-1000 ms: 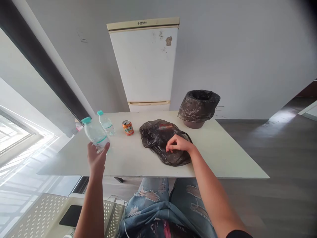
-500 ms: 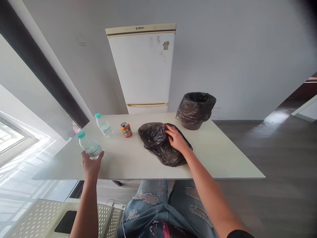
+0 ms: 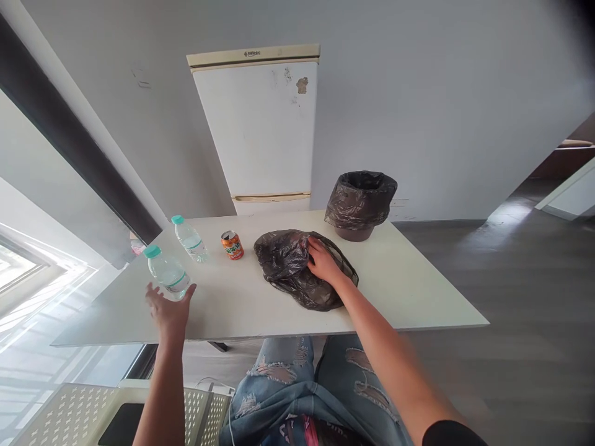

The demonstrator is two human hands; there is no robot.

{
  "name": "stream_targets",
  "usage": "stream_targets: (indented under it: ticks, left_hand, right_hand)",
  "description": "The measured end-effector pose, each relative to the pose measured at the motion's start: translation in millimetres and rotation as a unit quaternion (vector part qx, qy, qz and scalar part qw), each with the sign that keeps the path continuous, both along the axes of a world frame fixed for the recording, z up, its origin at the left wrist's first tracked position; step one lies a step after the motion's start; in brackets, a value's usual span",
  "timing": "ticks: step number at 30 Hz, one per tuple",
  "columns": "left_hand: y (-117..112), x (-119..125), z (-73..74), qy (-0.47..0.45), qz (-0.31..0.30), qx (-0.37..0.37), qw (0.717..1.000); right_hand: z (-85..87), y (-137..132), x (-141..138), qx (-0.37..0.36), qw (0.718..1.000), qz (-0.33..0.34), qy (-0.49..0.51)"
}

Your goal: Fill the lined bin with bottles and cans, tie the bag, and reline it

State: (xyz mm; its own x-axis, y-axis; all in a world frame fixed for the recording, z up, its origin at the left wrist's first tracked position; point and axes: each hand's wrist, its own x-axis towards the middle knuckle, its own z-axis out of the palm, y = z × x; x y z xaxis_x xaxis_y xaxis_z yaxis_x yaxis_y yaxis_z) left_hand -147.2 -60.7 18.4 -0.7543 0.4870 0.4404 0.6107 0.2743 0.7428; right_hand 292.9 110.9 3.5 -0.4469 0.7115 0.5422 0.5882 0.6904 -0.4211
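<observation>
My left hand (image 3: 171, 311) is just in front of the nearer clear plastic bottle (image 3: 168, 271), thumb and fingers spread apart. That bottle stands upright with a teal cap. A second teal-capped bottle (image 3: 190, 240) is behind it, and an orange drink can (image 3: 232, 245) stands to the right of both. My right hand (image 3: 325, 263) is at the mouth of a black plastic bag (image 3: 307, 288) lying crumpled on the table, its fingers curled on the bag's edge. The fingertips are partly hidden by the plastic.
A small bin (image 3: 356, 233) lined with another black bag stands at the back right of the white table (image 3: 409, 297). Behind the table is a white refrigerator (image 3: 260, 124). A perforated chair (image 3: 65, 409) with a dark phone-like object (image 3: 121, 424) is at lower left.
The fingers of my left hand have spread away from the nearer bottle, which stays standing. My right hand stays at the bag. The whole view has shifted slightly.
</observation>
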Motion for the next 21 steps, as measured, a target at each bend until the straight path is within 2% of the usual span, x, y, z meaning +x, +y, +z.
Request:
stream_targets:
  ticks: [3,4,5,7,10,12,16,18,21]
  left_hand:
    - [-7,21,7.1,0.065,0.06,0.151,0.985]
    - [-7,30,10.3,0.092,0.064,0.187,0.976]
    - [-6,40,13.7,0.119,0.051,0.209,0.969]
    - [0,62,19.6,0.158,-0.011,0.223,0.962]
    - [18,99,21.8,0.158,-0.146,0.208,0.954]
    - [29,120,17.2,0.145,-0.223,0.18,0.947]
    - [38,143,1.9,0.165,-0.357,0.108,0.913]
    - [38,145,-3.2,0.188,-0.403,0.074,0.893]
    - [36,144,-6.6,0.194,-0.425,0.044,0.883]
  right_hand:
    - [-5.5,6,2,-0.016,1.0,-0.007,-0.01]
    - [-6.0,7,3,-0.017,1.0,-0.007,-0.012]
    - [-5.8,8,3,-0.018,1.0,-0.01,-0.014]
    - [-4.0,8,3,-0.018,0.999,-0.03,-0.027]
    - [-0.3,6,2,-0.028,0.992,-0.111,-0.051]
    - [1.2,5,3,-0.039,0.986,-0.151,-0.058]
    - [1.2,7,7,-0.051,0.985,-0.158,-0.056]
    - [0.2,9,10,-0.054,0.984,-0.164,-0.052]
    - [-1.1,12,14,-0.04,0.982,-0.18,-0.028]
